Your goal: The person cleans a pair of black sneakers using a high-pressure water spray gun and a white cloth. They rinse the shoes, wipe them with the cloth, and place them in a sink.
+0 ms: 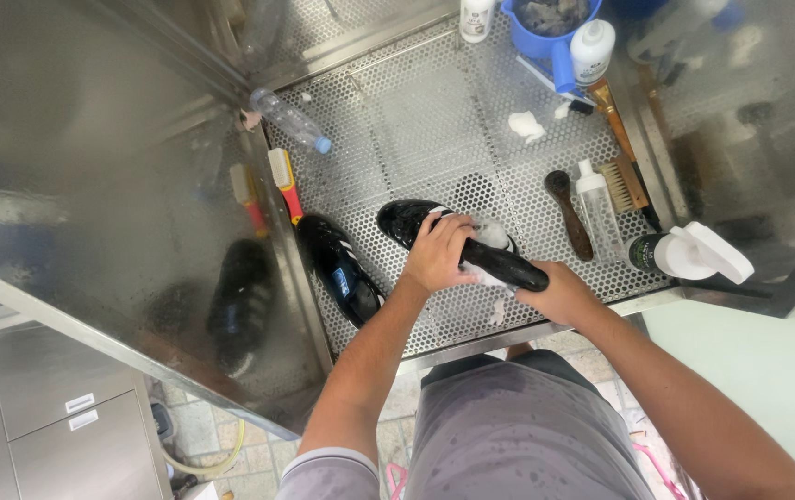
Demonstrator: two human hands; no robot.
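Left hand (439,252) wrapped over the top of a glossy black shoe (457,243), fingers curled, clamping it mid-body. Right hand (559,289) closed around the shoe's near end, by the front lip of the tabletop (397,120). Shoe lies roughly horizontal on the perforated steel surface, centre-front, w/ white foam (494,233) on and under its mid section.

2nd black shoe (342,268) w/ white stripes sits just left of it, apart, angled toward the left steel wall. Brush w/ red-yellow handle (284,183) next to that shoe's far end. Clear plastic bottle (291,120) lying flat, back-left.

Right side: dark wooden-handled brush (569,213), small clear pump bottle (596,218) lying beside it, bristle brush (621,181), then a spray bottle w/ white trigger head (689,255) on its side near the right edge. Back: blue bucket (550,32), white bottle (592,51) just beside it, small foam blob (527,125) on the mesh.
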